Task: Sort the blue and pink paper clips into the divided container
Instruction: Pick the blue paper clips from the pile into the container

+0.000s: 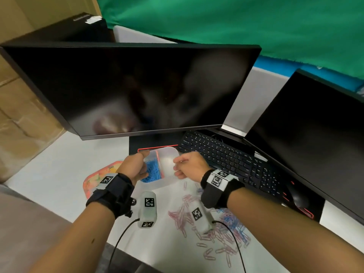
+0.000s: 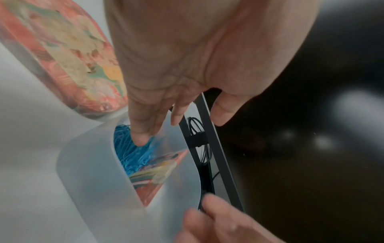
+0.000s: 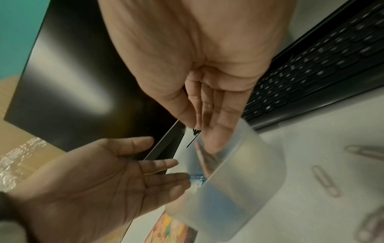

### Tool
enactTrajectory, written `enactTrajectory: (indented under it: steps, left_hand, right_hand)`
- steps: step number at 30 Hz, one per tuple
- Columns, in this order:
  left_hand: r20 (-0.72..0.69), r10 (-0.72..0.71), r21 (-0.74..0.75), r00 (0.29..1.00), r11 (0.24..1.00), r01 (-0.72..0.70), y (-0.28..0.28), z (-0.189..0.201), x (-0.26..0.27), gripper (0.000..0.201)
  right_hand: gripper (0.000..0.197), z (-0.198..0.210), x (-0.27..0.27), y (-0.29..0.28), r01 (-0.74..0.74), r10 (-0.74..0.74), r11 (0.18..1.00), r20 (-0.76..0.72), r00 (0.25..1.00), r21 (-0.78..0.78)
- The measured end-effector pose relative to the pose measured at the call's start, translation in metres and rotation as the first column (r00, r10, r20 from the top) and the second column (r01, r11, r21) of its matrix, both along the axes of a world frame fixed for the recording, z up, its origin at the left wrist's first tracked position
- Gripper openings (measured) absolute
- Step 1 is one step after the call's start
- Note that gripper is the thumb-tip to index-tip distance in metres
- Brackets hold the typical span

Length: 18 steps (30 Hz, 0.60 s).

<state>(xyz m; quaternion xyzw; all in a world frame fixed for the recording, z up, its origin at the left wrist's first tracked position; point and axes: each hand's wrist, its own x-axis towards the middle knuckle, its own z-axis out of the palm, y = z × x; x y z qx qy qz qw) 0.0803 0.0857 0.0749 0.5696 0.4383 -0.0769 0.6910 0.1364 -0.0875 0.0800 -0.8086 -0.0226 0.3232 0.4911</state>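
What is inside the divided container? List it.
The container's left compartment holds blue paper clips, with the left hand over them. The right compartment looks empty in the head view. The left hand covers part of the blue pile.

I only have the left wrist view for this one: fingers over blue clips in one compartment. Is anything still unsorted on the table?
Observer: Yes. The head view shows many pink paper clips loose on the table, nearer the person than the container.
Operator: Any blue ones out there too?
Observer: A small cluster of loose blue paper clips lies to the right of the pink ones, by the right forearm.
Operator: What about the second compartment?
Observer: In the head view it looks empty. The right hand is at its rim, and the right wrist view shows no clip in its fingers.
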Motion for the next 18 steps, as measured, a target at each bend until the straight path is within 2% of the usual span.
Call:
enactTrajectory:
  steps: [3, 5, 7, 10, 13, 16, 18]
  left_hand:
    - [0.022, -0.131, 0.139, 0.991, 0.982, 0.127, -0.01, 0.004, 0.003, 0.024]
    - [0.077, -0.237, 0.221, 0.968, 0.951, 0.215, -0.024, 0.009, 0.003, 0.012]
    - [0.146, -0.394, 0.329, 0.908, 0.884, 0.331, -0.043, 0.01, 0.003, 0.015]
    - [0.134, -0.651, 0.505, 0.747, 0.694, 0.513, -0.074, 0.003, 0.003, 0.027]
    - [0.008, -0.823, 0.615, 0.568, 0.452, 0.646, -0.107, -0.012, 0.003, 0.019]
    - [-0.124, -0.91, 0.642, 0.395, 0.23, 0.731, -0.135, -0.03, 0.003, 0.017]
    - [-0.216, -0.923, 0.648, 0.319, 0.109, 0.754, -0.146, -0.042, 0.005, 0.02]
  right_hand:
    - [0.017, 0.002, -0.003, -0.044, 0.084, -0.084, 0.996, 0.014, 0.996, 0.002]
    - [0.017, -0.003, -0.006, -0.074, 0.131, -0.13, 0.991, 0.015, 0.991, -0.034]
    - [0.017, -0.011, -0.014, -0.103, 0.18, -0.179, 0.98, 0.01, 0.984, -0.082]
    - [0.014, -0.023, -0.028, -0.137, 0.178, -0.168, 0.968, 0.068, 0.983, -0.178]
    - [0.018, -0.036, -0.039, -0.167, 0.161, -0.106, 0.942, 0.192, 0.976, -0.295]
    - [0.023, -0.051, -0.049, -0.194, 0.244, -0.155, 0.896, 0.254, 0.955, -0.372]
    - [0.024, -0.059, -0.059, -0.209, 0.283, -0.204, 0.867, 0.227, 0.953, -0.411]
